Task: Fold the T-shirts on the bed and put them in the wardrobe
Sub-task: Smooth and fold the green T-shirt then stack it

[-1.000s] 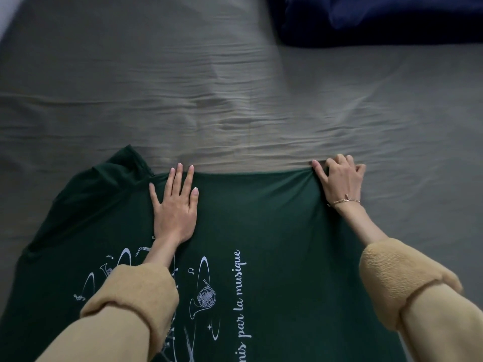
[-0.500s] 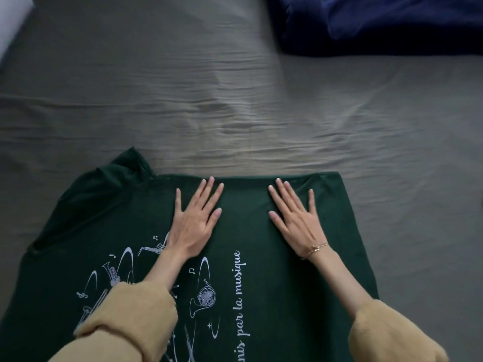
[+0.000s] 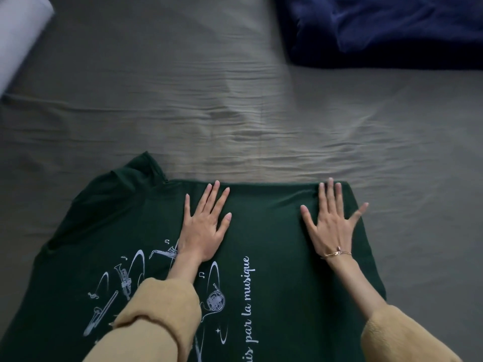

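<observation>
Our left hand (image 3: 202,226) lies flat, fingers straight, grasping nothing, pressing the dark green T-shirt (image 3: 274,257) near its far edge. Our right hand (image 3: 330,226) is likewise spread and released, pressing the shirt's corner at two o'clock. The shirt lies on the grey bed (image 3: 209,113), print upward, one sleeve (image 3: 136,173) at ten o'clock. Navy fabric (image 3: 392,30) sits at one o'clock.
</observation>
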A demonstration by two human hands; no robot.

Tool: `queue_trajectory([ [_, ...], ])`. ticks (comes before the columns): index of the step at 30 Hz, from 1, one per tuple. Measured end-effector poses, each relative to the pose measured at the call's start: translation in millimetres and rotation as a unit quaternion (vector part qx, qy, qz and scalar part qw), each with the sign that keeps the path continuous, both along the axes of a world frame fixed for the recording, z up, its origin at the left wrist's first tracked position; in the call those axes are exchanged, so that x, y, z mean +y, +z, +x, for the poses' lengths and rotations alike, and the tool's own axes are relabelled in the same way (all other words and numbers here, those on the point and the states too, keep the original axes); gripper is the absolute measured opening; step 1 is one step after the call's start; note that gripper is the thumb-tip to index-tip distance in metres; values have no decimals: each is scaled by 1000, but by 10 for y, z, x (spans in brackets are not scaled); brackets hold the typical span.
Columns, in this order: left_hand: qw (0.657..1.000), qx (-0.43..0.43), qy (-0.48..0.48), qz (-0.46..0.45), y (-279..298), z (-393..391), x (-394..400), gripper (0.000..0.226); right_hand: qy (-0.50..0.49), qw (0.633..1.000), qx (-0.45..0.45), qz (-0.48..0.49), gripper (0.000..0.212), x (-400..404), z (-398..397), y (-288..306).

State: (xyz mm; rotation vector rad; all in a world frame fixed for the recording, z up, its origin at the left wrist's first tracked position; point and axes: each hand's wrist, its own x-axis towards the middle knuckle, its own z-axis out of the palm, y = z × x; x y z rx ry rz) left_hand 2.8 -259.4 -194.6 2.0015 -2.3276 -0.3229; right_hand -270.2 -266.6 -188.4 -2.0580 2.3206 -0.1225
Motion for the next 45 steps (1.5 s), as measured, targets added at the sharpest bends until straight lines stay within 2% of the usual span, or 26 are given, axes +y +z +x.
queue_trajectory([
  [3,999,39,-12,8,72,4,-28,66,121,992,-26,-28,65,-58,433,16],
  [5,996,84,2,-18,122,55,-22,61,196,979,-42,-36,60,-95,803,18],
  [9,971,93,141,-167,231,647,-13,46,286,955,-82,6,56,-254,1583,136],
  [11,947,68,243,-198,347,1128,-111,40,293,947,-123,49,57,-388,1906,204],
  [13,935,43,329,-127,451,1644,-270,36,264,947,-151,103,52,-603,2187,254],
  [15,921,41,387,7,496,2158,-404,39,219,948,-193,125,44,-858,2483,322],
  [17,912,94,378,132,519,2465,-516,49,197,943,-226,147,40,-1095,2698,384],
  [20,875,182,383,235,563,2633,-596,60,168,912,-289,236,28,-1335,2936,411],
  [21,856,209,403,248,563,2630,-596,63,147,905,-301,264,30,-1392,2975,396],
  [24,848,230,405,254,529,2564,-564,90,90,871,-346,336,37,-1505,2993,344],
  [27,841,255,396,265,563,2615,-594,90,12,780,-506,368,3,-1535,3019,362],
  [28,842,262,377,282,572,2642,-573,85,-16,762,-529,375,11,-1547,3002,352],
  [30,835,284,358,306,499,2758,-570,57,-60,756,-530,379,16,-1578,2972,312],
  [32,791,370,358,331,556,2711,-575,18,-83,757,-517,390,16,-1584,2961,291],
  [33,770,404,342,357,563,2692,-598,15,-84,757,-514,394,18,-1592,2976,283],
  [35,752,421,326,388,677,2564,-656,30,-66,769,-495,400,20,-1585,3005,281],
  [37,744,432,340,379,722,2530,-711,41,-57,776,-484,400,25,-1589,3026,259],
  [39,734,449,375,345,694,2520,-731,41,-74,771,-489,401,25,-1595,3009,244],
  [41,716,494,377,318,664,2520,-701,31,-100,744,-520,409,16,-1618,2992,242],
  [43,679,562,366,298,620,2536,-691,28,-109,723,-544,411,11,-1622,2976,247],
  [45,639,610,366,292,651,2571,-709,33,-93,718,-547,420,28,-1626,2974,251],
])
